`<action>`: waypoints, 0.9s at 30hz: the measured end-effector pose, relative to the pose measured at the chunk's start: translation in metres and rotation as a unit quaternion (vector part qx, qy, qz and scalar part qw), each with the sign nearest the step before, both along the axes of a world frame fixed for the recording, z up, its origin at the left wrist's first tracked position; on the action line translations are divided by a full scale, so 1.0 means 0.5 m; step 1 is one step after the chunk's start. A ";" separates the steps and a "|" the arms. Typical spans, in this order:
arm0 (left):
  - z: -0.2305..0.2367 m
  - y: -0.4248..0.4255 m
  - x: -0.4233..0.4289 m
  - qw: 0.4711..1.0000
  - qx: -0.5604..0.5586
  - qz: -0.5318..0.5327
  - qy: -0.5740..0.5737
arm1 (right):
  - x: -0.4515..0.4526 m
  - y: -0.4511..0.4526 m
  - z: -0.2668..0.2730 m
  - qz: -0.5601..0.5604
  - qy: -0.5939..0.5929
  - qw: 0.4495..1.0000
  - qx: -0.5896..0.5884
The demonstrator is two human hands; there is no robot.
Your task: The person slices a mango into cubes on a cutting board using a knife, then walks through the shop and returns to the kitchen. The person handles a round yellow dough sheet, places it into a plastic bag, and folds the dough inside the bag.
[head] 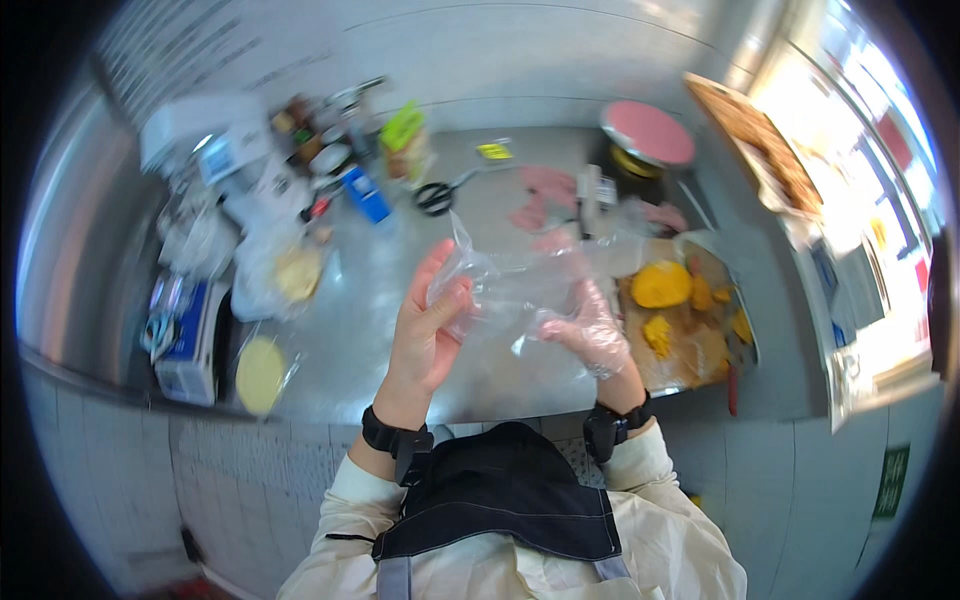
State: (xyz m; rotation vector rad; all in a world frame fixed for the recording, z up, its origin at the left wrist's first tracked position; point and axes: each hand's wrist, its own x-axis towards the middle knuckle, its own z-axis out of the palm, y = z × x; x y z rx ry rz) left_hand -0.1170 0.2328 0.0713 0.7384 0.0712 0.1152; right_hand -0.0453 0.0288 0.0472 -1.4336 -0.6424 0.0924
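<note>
My bare left hand [431,315] pinches a clear plastic film or glove [510,281] between thumb and fingers. The film stretches over to my right hand [589,322], which wears a clear disposable glove and has its thumb and fingers apart; whether it grips the film cannot be told. To the right of my right hand, a tray [756,352] holds a smooth yellow lump [661,284] and a smaller crumbly yellow piece [657,336] on brown paper. A pale yellow disc [261,375] on clear film lies at the counter's left front.
Black-handled scissors [435,199], a blue box [366,195] and pink cloth-like pieces [544,196] lie on the metal counter's [360,315] far half. A pink-topped round stand [649,133] is at the back right. Bags and a blue-and-white box [187,341] are on the left.
</note>
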 end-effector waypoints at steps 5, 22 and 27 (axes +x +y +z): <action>-0.073 0.229 -0.202 0.993 0.001 0.112 0.043 | -0.083 0.252 -0.069 0.199 0.158 0.966 -0.037; -0.199 0.456 -0.434 0.935 0.257 0.089 0.229 | -0.198 0.465 -0.133 -0.061 -0.060 0.992 -0.095; -0.150 0.431 -0.360 0.940 0.196 0.177 0.216 | -0.172 0.406 -0.075 -0.138 -0.294 0.937 -0.126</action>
